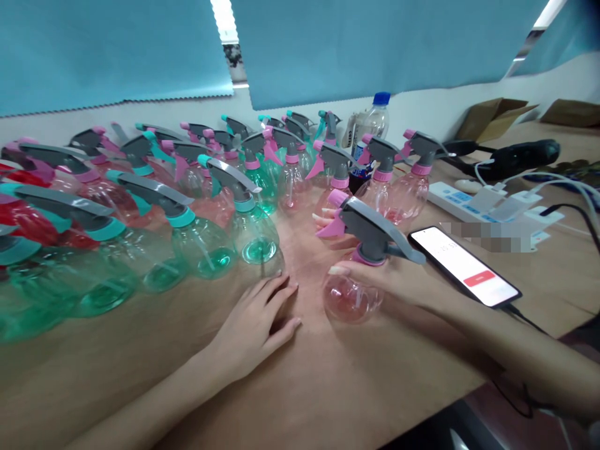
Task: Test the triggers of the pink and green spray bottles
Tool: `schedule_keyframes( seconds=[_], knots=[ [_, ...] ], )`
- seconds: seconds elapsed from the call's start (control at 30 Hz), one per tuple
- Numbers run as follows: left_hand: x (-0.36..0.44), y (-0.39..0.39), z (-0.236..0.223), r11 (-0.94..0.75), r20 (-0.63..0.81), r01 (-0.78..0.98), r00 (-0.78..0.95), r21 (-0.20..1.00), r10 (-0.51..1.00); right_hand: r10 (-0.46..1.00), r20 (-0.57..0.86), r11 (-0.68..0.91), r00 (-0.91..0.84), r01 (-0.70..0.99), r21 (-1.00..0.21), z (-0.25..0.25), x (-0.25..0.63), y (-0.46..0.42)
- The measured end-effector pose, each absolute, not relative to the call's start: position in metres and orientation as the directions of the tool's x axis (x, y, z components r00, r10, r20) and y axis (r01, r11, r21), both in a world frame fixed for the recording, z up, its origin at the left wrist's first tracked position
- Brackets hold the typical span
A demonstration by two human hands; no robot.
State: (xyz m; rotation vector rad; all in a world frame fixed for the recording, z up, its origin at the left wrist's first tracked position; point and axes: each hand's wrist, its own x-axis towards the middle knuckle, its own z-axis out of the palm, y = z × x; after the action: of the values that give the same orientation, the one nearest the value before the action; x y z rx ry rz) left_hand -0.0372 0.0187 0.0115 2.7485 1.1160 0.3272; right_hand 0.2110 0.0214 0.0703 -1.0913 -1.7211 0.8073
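My right hand (375, 278) is wrapped round a clear pink spray bottle (352, 300) with a grey and pink trigger head, upright at the tabletop. Part of that hand is hidden behind the bottle. Flat on the wooden table lies my left hand (255, 322), fingers stretched out and nothing in them. Just beyond its fingertips stands a green spray bottle (257, 237) with a teal collar. Several more green bottles (204, 247) line the left side, with pink ones (293, 178) standing behind them.
A lit phone (462, 265) lies right of the held bottle, near a white power strip (487, 209) with chargers and cables. Farther back are a blue-capped drink bottle (377, 119), a black object (525, 153) and an open cardboard box (492, 119). Blue curtains (375, 50) hang behind.
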Motion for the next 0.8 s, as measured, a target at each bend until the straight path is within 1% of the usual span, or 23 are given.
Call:
schedule_keyframes(
  seconds=[0.1, 0.27, 0.4, 0.47, 0.57, 0.7, 0.8],
  knots=[
    [-0.037, 0.019, 0.012, -0.708, 0.139, 0.668, 0.697, 0.229, 0.703, 0.926, 0.332, 0.376, -0.182, 0.353, -0.856, 0.077, 0.211, 0.014],
    [-0.036, 0.019, 0.012, -0.703, 0.131, 0.671, 0.695, 0.237, 0.707, 0.934, 0.315, 0.357, -0.17, 0.529, -0.77, 0.076, 0.215, 0.005],
    [-0.035, 0.019, 0.012, -0.704, 0.134, 0.671, 0.695, 0.231, 0.707, 0.932, 0.264, 0.362, -0.25, 0.589, -0.722, 0.064, 0.225, 0.001],
    [-0.035, 0.019, 0.012, -0.707, 0.137, 0.67, 0.697, 0.224, 0.704, 0.921, 0.287, 0.39, -0.264, 0.602, -0.697, 0.059, 0.23, -0.004],
    [-0.035, 0.019, 0.013, -0.707, 0.133, 0.672, 0.697, 0.22, 0.705, 0.919, 0.342, 0.379, -0.195, 0.672, -0.636, 0.052, 0.237, -0.015],
    [-0.034, 0.018, 0.012, -0.702, 0.127, 0.678, 0.693, 0.219, 0.709, 0.919, 0.389, 0.289, -0.059, 0.771, -0.567, 0.045, 0.238, -0.031],
    [-0.035, 0.017, 0.01, -0.702, 0.143, 0.679, 0.69, 0.215, 0.71, 0.908, 0.418, 0.263, -0.027, 0.812, -0.521, 0.042, 0.234, -0.032]
  ],
)
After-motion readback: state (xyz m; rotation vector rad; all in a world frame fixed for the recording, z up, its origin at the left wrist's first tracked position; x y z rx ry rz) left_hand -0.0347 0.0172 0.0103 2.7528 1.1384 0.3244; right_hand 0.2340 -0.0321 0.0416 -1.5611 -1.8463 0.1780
